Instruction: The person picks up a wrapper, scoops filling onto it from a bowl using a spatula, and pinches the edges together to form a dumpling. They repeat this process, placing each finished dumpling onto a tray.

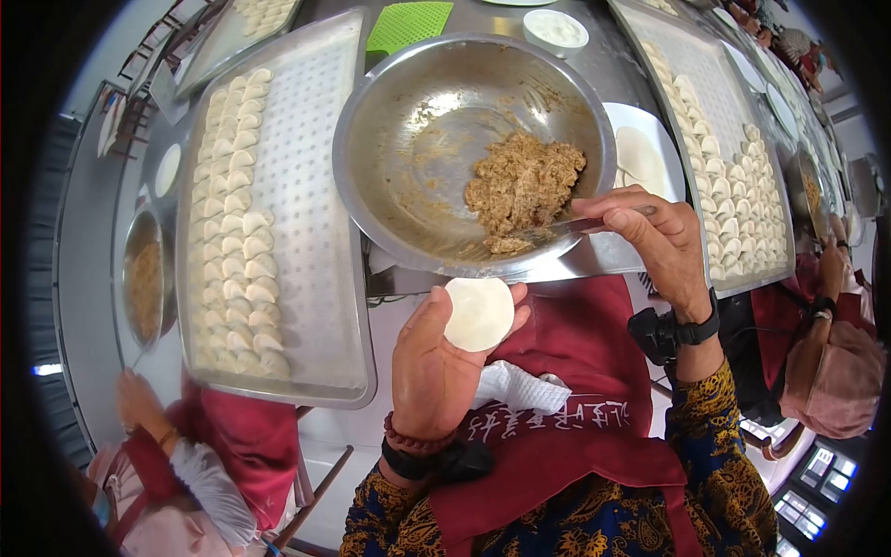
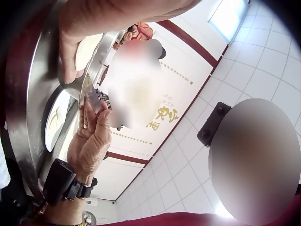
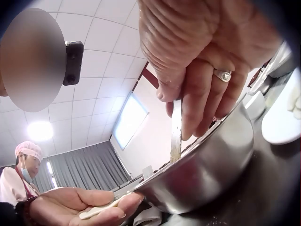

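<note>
The person stands at the near edge of the table. The left hand [image 1: 432,367] is held out flat, palm up, with the fingers loose. A round white dough skin [image 1: 479,314] lies on those fingers. Nothing is on the skin. It is just off the near edge of the table, right below the near rim of the big metal bowl [image 1: 418,139].

The right hand [image 1: 654,237] has its fingers and thumb curled tight around a flat metal tool [image 1: 566,226]. There is a ring on one finger. The tool reaches over the right side of the bowl, and its tip is in the brown filling [image 1: 524,186]. The filling sits in a heap in the right half of the bowl.

Left of the bowl, a long metal tray [image 1: 316,232] runs from the near edge to the far edge. Rows of folded dumplings [image 1: 237,223] fill its left side. Another tray [image 1: 664,42] lies at the right edge of the table, with many more dumplings [image 1: 733,195] on it. Between that tray and the bowl there is a white plate [image 1: 666,135] with more skins [image 1: 640,158] on it.

At the far edge are a green mat [image 1: 408,23] and a small white dish [image 1: 555,30]. A white cloth [image 1: 520,388] lies on the person's red apron [image 1: 594,334], near the left wrist.
</note>
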Motion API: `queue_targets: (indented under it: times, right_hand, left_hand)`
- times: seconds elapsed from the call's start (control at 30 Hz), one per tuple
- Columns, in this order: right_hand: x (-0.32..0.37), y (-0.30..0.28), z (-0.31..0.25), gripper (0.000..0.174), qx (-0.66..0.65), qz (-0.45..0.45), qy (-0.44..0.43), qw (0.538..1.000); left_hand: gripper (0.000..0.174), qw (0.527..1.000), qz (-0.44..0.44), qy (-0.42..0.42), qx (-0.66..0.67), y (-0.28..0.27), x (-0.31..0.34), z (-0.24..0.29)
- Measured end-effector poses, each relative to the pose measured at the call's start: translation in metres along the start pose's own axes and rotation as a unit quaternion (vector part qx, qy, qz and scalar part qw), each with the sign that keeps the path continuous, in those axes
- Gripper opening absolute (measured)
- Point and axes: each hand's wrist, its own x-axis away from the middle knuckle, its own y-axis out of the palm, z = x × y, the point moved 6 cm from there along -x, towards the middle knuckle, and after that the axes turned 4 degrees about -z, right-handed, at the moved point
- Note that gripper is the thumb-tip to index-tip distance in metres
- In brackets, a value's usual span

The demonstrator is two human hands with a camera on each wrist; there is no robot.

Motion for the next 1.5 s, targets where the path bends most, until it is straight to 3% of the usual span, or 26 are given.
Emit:
queue_targets:
  times: [0.07, 0.37, 0.53, 0.9, 1.03, 1.1, 1.17, 1.27, 1.4, 1.5]
  right_hand:
    - [0.003, 0.000, 0.005, 0.017, -0.014, 0.017, 0.045, 0.999]
    - [0.017, 0.007, 0.014, 0.024, -0.150, 0.102, 0.093, 0.979]
    - [0.030, 0.011, 0.012, 0.028, -0.245, 0.124, 0.075, 0.959]
    - [0.060, 0.032, -0.008, 0.027, -0.324, 0.135, 0.000, 0.936]
    - [0.069, 0.034, -0.017, 0.023, -0.191, 0.109, -0.027, 0.975]
    - [0.072, 0.040, -0.037, 0.020, 0.011, 0.038, -0.162, 0.986]
    - [0.075, 0.043, -0.043, 0.018, 0.043, 0.028, -0.174, 0.983]
    - [0.081, 0.058, -0.060, 0.023, 0.233, -0.037, -0.245, 0.940]
    - [0.089, 0.070, -0.060, 0.027, 0.335, -0.033, -0.314, 0.888]
    - [0.091, 0.069, -0.060, 0.021, 0.327, -0.042, -0.307, 0.893]
  left_hand:
    - [0.049, 1.000, 0.000, 0.001, -0.001, 0.001, 0.000, 0.000]
    - [0.054, 1.000, -0.001, -0.012, -0.008, 0.005, 0.006, 0.001]
    - [0.057, 0.998, -0.019, -0.044, -0.031, 0.013, 0.015, 0.003]
    - [0.064, 0.998, 0.001, 0.054, 0.010, 0.040, 0.009, 0.023]
    - [0.064, 0.998, -0.024, 0.044, 0.022, 0.042, 0.010, 0.023]
    - [0.064, 0.998, -0.034, 0.039, 0.028, 0.044, 0.010, 0.023]
    - [0.064, 0.998, -0.030, 0.046, 0.033, 0.045, 0.009, 0.022]
    - [0.065, 0.998, -0.024, 0.053, 0.031, 0.045, 0.009, 0.023]
    - [0.065, 0.998, -0.019, 0.056, 0.026, 0.043, 0.008, 0.024]
    - [0.065, 0.998, -0.017, 0.053, 0.014, 0.041, 0.007, 0.023]
